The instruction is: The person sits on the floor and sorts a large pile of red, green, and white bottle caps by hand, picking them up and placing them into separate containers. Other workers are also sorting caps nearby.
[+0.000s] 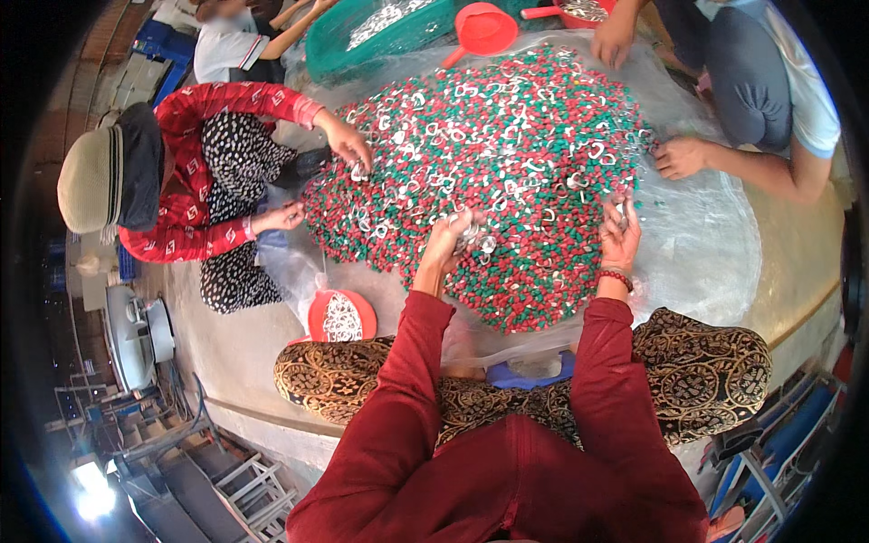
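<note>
A broad pile of small red and green pieces [543, 281], mixed with white ring-like pieces, lies spread before me on clear plastic sheeting. Over its near middle, my left hand [445, 241] is closed around several white ring-like pieces [472, 239] that show at its fingers. At the pile's right edge is my right hand [619, 239], palm partly turned up and fingers curled in. Something whitish shows at those fingertips, too small to make out. A red bead bracelet [615, 278] circles my right wrist.
A red scoop [341, 317] of white pieces sits near my left knee. Beyond the pile stand a green basket [330, 47] and a red scoop [486, 30]. Co-workers sit at left, far left and right; a hand [347, 145] and another hand [681, 158] reach the pile's edges.
</note>
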Available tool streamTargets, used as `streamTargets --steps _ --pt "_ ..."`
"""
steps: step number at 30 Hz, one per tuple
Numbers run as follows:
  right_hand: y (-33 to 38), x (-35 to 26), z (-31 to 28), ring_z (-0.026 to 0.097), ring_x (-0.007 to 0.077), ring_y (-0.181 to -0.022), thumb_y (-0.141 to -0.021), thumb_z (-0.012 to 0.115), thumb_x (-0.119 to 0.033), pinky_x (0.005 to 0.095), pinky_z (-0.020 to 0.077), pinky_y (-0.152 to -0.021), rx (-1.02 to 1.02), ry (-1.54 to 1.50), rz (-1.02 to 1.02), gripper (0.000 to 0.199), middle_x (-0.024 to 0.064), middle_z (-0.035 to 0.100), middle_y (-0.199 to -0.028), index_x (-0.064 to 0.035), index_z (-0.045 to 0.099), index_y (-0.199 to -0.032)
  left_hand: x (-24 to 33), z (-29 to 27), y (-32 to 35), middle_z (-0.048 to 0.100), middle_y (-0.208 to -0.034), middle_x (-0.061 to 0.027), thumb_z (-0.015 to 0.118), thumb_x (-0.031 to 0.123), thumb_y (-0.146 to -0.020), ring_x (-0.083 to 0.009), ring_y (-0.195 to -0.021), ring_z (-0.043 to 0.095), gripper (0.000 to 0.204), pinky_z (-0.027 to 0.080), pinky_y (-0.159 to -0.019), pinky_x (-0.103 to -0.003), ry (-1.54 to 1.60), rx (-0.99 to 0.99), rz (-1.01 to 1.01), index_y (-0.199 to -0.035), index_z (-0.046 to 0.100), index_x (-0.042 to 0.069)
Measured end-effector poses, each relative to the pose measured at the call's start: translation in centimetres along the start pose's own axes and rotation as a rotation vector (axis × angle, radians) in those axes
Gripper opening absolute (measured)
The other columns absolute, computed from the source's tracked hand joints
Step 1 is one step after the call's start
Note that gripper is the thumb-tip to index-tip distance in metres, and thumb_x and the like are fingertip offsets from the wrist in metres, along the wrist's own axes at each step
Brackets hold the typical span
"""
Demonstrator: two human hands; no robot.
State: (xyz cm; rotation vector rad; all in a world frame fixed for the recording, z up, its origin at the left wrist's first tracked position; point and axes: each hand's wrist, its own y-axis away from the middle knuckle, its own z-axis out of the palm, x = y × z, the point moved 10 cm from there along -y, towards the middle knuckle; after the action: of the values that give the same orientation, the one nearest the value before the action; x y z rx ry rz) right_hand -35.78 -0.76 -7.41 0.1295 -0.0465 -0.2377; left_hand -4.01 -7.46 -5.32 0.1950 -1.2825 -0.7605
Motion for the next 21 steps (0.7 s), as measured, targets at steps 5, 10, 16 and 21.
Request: streamTargets --steps 5,10,16,21 --pt "0.7 -4.5 -4.4 0.039 0.0068 -0.045 -0.089 0.061 -0.013 0.0182 0.0266 -0.033 0.512 0.814 -0.076 0.021 -0.0008 0.052 -0.068 -0.0073 0.059 -0.109 -3.9 0.0 0.5 0.061 -0.087 -0.0227 0.062 0.018 -0.083 -0.0393 -0.079 0.062 0.028 0.049 -0.066 -0.049 -1.312 0.286 0.328 -0.107 0.057 0.005" --pt "-4.9 -2.3 -3.8 0.062 0.0203 -0.066 -0.077 0.070 -0.016 0.0342 0.0488 -0.057 0.253 2.133 -0.199 0.031 0.0110 0.064 -0.075 -0.0129 0.066 -0.107 -5.5 1.0 0.2 0.061 -0.090 -0.0207 0.064 0.015 -0.082 -0.0369 -0.079 0.061 0.025 0.048 -0.062 -0.045 -1.349 0.338 0.362 -0.100 0.055 0.001" --pt "-7.4 0.3 -2.2 0.064 0.0328 -0.090 -0.074 0.073 -0.022 0.0458 0.0523 -0.074 0.251 2.529 0.024 0.044 0.0116 0.067 -0.095 -0.0301 0.060 -0.115 -1.9 1.0 1.0 0.067 -0.084 -0.0143 0.067 0.016 -0.082 -0.0236 -0.075 0.065 0.026 0.049 -0.063 -0.038 -0.931 0.315 0.159 -0.102 0.060 0.000" --pt "-6.1 -2.2 -2.4 0.063 0.0347 -0.092 -0.080 0.065 -0.036 0.0457 0.0503 -0.075 0.437 2.479 0.024 0.035 0.0146 0.067 -0.096 -0.0150 0.065 -0.108 -1.9 4.3 -0.6 0.061 -0.092 -0.0210 0.068 0.015 -0.080 -0.0376 -0.084 0.062 0.038 0.049 -0.070 -0.045 -1.365 0.227 0.335 -0.115 0.054 0.008"
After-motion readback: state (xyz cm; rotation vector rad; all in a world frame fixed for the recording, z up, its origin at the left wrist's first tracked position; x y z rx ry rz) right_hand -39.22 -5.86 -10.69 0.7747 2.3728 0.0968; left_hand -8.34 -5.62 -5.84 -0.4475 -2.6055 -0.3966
